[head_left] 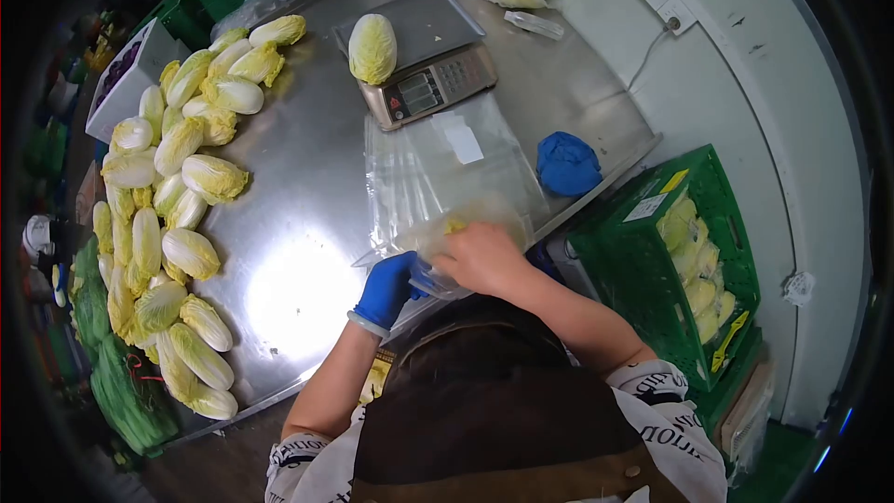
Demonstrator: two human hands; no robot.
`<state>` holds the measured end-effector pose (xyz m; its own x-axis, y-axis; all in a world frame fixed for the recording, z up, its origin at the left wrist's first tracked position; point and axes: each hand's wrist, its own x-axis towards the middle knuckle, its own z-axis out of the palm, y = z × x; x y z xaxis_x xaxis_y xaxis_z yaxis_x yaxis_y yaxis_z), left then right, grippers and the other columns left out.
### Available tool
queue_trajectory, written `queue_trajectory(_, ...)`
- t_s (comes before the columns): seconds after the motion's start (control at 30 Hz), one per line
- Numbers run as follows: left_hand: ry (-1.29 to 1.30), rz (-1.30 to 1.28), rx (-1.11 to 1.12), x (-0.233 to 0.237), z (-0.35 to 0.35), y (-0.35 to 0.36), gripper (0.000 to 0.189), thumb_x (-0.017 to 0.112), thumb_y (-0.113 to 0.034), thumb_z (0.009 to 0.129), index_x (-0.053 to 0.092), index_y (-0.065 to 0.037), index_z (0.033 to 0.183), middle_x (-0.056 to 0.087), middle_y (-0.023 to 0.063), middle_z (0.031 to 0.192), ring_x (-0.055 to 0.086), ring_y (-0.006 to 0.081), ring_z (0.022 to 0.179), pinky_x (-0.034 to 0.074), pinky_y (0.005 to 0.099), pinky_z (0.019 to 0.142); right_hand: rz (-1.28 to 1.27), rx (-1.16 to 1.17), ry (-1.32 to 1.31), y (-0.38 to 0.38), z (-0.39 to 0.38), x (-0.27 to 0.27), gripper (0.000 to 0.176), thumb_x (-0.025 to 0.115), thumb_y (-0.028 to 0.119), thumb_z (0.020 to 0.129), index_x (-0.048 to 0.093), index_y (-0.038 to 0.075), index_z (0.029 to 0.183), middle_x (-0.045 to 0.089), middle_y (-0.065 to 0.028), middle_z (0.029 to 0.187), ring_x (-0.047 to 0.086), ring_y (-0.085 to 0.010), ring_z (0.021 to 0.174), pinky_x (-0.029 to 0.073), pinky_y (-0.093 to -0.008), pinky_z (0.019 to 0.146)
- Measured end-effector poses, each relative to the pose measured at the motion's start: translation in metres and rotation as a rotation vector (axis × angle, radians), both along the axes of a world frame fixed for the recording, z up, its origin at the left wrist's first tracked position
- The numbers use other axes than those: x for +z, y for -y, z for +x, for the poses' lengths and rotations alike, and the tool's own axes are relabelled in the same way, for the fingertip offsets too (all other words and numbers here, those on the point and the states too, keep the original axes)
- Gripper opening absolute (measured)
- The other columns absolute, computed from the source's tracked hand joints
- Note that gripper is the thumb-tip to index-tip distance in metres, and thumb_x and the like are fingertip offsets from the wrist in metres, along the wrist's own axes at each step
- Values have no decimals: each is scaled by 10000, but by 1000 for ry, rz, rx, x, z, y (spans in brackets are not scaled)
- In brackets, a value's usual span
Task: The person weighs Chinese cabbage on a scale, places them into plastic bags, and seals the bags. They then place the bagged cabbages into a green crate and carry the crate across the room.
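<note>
- Left of the scale (pixel 430 88), loose cabbages (pixel 177 186) lie heaped.
- Below the scale, the gloved left hand (pixel 386 289) pinches the mouth of the clear bag (pixel 447 168).
- Just right of it, the bare right hand (pixel 480 259) grips a cabbage (pixel 454 224) partly inside the bag (bagging, I judge). The next move calls for a firm push deeper.
- Right of the scale, a green crate (pixel 633 270).

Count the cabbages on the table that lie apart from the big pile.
2. One cabbage lies on the scale. A second cabbage shows through the bag held by the left hand and right hand. The bag may hide more.
</note>
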<state>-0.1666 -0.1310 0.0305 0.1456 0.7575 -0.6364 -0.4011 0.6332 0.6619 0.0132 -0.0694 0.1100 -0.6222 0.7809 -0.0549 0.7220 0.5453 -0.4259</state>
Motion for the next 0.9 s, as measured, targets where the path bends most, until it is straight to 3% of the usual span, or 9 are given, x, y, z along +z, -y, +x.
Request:
queue_trajectory(0.13,46,79,35,-23,-25,10,240,482,-211,894,603,-7,859,621,100,710,587,171,611,454,260,568,375,-203,-584,4,77,103,94,662,80,795,602,8,797,638,-124,732,617,-234,617,495,-380,560)
queue_trajectory(0.2,10,167,89,-30,-27,19,246,479,-216,902,605,-7,876,617,91,736,591,170,652,460,262,589,240,-293,-1169,11,107,148,311,590,77,883,515,-26,1168,642,-135,974,656,-262,835,558,-403,735)
queue_trajectory(0.3,203,-8,310,-29,-18,36,256,499,-228,903,607,4,911,619,94,784,599,187,716,472,266,636,723,-126,-648,-20,141,80,278,554,38,874,537,-32,1142,551,-171,1183,510,-332,1139,409,-491,949)
queue_trajectory(0.4,258,58,365,-49,-13,52,197,519,-168,897,591,10,938,616,107,828,590,201,758,478,288,692,390,16,199,-58,115,17,470,629,57,784,485,24,1230,519,-189,1228,466,-368,1178,372,-462,988)
queue_trajectory(0.5,341,11,487,-47,-5,51,152,534,-132,886,569,7,935,607,123,842,568,220,761,469,315,710,-225,151,-438,-38,80,-43,579,721,157,709,503,71,1239,458,-157,1310,376,-318,1266,343,-384,1030)
queue_trajectory(0.67,287,102,542,-39,-9,48,179,522,-160,886,588,0,932,612,101,793,572,210,720,470,320,686,-632,-32,-609,-51,29,-94,260,733,122,718,651,19,943,641,-91,1049,554,-259,1061,446,-327,890)
queue_trajectory(0.83,-246,252,274,-43,17,103,217,553,-45,852,574,56,1043,655,149,909,644,225,779,516,272,695,-266,207,-839,-24,69,-101,104,643,56,755,691,49,847,660,-67,969,580,-226,936,463,-302,815)
queue_trajectory(0.87,148,92,389,-74,18,124,271,537,-68,849,560,73,1079,656,174,934,647,248,802,527,305,729,-244,271,-760,-14,87,-118,114,633,50,750,693,49,848,660,-66,977,574,-230,957,461,-311,834)
queue_trajectory(0.9,-345,159,123,-89,30,142,296,515,-104,861,553,83,1087,653,193,953,648,273,817,530,331,742,-220,337,-679,-3,103,-132,125,624,44,745,694,49,849,659,-65,985,568,-234,979,459,-321,853)
